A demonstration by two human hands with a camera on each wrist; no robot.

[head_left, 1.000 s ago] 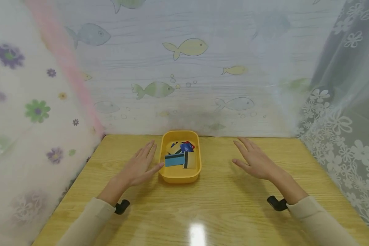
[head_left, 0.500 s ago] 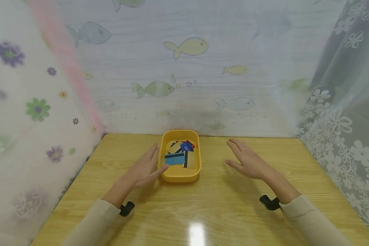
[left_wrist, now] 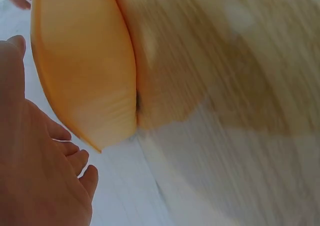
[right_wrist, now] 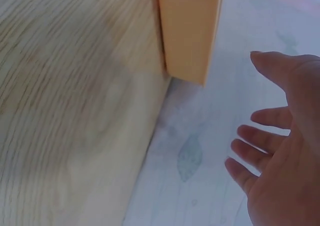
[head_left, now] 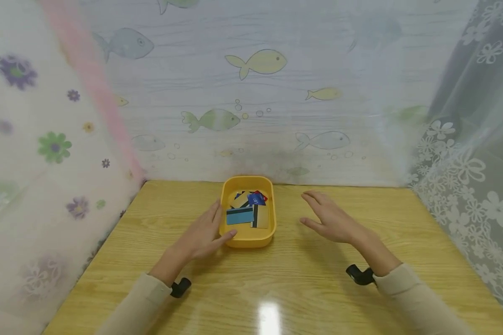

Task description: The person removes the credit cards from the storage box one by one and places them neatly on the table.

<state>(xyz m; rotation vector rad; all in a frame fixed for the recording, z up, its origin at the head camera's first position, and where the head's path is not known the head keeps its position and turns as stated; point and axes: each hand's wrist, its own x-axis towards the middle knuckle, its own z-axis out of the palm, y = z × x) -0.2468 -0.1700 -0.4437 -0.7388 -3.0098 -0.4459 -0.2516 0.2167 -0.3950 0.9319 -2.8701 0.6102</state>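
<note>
A yellow plastic bin (head_left: 247, 242) stands on the wooden table, near its back edge. Several cards lie inside, among them a light blue card (head_left: 240, 216) with a dark stripe, a gold card (head_left: 261, 217) and a dark blue card (head_left: 256, 199). At the bin's left side is my left hand (head_left: 200, 234), fingers extended and thumb over the near-left rim; whether it touches the bin I cannot tell. My right hand (head_left: 334, 220) hovers to the right of the bin, apart from it, with fingers extended and nothing held. In the right wrist view the bin (right_wrist: 190, 31) is beyond the fingertips.
The wooden table (head_left: 243, 288) reaches back to a hanging fish-print curtain (head_left: 251, 93). A flower-print curtain (head_left: 29, 177) lines the left side and a lace curtain (head_left: 465, 186) the right. A black wrist-mounted device (head_left: 359, 274) sits under each forearm.
Both hands have moved inward toward the bin, the left one rightward to its side and the right one leftward. The bin and cards stay in place on the table.
</note>
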